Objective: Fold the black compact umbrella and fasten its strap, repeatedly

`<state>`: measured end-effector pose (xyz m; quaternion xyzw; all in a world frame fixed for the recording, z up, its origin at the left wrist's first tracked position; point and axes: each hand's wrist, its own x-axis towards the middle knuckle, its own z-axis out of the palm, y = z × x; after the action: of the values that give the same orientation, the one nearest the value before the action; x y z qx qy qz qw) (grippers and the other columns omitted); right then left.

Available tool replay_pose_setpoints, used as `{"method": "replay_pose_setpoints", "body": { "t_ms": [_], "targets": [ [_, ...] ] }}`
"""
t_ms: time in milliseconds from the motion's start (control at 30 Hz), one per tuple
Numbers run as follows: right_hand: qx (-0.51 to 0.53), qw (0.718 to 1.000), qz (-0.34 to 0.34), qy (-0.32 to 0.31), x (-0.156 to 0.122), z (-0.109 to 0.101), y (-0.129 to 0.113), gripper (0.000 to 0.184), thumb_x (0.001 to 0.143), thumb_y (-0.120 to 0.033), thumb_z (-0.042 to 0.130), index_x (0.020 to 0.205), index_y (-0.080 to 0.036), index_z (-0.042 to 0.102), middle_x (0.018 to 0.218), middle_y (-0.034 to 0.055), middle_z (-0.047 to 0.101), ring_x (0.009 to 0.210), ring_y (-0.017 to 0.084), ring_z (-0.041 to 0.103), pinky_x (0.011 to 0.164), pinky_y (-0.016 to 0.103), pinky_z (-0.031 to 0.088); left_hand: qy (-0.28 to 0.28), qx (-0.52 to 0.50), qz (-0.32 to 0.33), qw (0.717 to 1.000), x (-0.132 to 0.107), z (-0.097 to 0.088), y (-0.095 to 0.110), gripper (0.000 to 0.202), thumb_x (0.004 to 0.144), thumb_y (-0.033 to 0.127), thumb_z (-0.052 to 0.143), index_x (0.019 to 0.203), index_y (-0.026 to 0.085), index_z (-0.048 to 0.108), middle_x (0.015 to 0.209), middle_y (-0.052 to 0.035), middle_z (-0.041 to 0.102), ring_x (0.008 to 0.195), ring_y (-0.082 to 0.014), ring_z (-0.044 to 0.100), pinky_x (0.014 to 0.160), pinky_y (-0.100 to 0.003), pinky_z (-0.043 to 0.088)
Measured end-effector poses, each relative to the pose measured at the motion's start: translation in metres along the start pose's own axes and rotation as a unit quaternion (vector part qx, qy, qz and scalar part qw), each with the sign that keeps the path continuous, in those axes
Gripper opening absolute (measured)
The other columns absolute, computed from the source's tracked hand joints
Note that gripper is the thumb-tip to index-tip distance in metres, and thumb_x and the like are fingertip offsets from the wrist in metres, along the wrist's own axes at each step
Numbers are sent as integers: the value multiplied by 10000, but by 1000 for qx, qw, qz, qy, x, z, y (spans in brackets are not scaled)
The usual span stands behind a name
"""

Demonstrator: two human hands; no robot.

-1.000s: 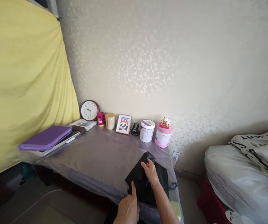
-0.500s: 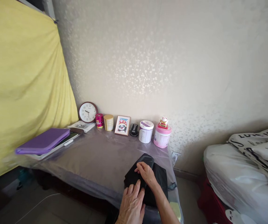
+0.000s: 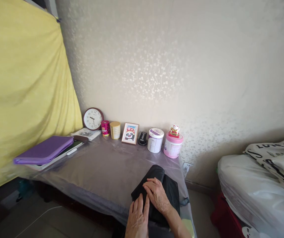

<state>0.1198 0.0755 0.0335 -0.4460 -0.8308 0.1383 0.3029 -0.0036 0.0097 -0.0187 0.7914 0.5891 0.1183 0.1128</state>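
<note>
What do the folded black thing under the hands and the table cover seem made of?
Folded black thing: probably thin plastic or coated fabric; soft sheen, creased folds. Table cover: likely clear plastic film; glossy, wrinkled, see-through along the hanging edge.

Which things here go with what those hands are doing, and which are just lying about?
In use, it seems:
black folded sheet
left hand
right hand
table beneath

Apparently lying about:
clock
magenta tin
panda picture
white tub
pink tub
cat figurine
purple folder

Muted light, sheen on wall, shadowed floor
</note>
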Motion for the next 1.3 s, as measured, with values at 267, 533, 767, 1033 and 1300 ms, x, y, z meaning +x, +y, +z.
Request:
{"method": "replay_pose_setpoints", "body": {
  "t_ms": [267, 533, 767, 1033, 1300],
  "targets": [
    [-76, 997, 31, -5, 36, -2, 33, 289, 874, -241, 386, 877, -257, 674, 946, 2, 689, 1088, 180, 502, 1034, 399, 173, -33, 1, -34, 999, 0, 0, 3, 804, 691, 146, 453, 1395, 232, 74, 1446, -105, 227, 1292, -263, 257, 1039, -411, 215],
    [-119, 988, 92, 23, 57, -1, 62, 286, 856, -239, 397, 793, -248, 676, 941, 12, 687, 1075, 184, 501, 994, 366, 251, -67, -29, -59, 996, 1, -7, 8, 943, 585, 136, 517, 1394, 224, 41, 1463, -91, 180, 1299, -270, 229, 1044, -392, 189],
    [-131, 967, 184, 116, 50, -15, 83, 339, 851, -276, 358, 1068, -135, 578, 1122, 127, 605, 1059, 218, 524, 948, 368, 340, -70, -33, -63, 995, -2, -16, 12, 905, 617, 120, 483, 1393, 215, 27, 1460, -85, 191, 1304, -265, 222, 1039, -378, 193],
    [-52, 910, 322, 257, -60, -40, 97, 399, 757, -454, 398, 955, -159, 582, 970, 135, 645, 897, 248, 605, 827, 366, 445, -17, -17, -47, 999, -10, -10, 9, 779, 722, 115, 375, 1393, 224, -6, 1458, -63, 203, 1308, -228, 215, 1046, -356, 171],
    [39, 897, 397, 189, -92, -41, 57, 422, 724, -532, 389, 907, -213, 598, 801, 74, 683, 754, 236, 639, 680, 316, 454, -11, 16, -40, 999, -14, -21, 14, 813, 693, 64, 372, 1394, 186, -21, 1442, -92, 230, 1288, -224, 250, 1047, -358, 183]
  ]
}}
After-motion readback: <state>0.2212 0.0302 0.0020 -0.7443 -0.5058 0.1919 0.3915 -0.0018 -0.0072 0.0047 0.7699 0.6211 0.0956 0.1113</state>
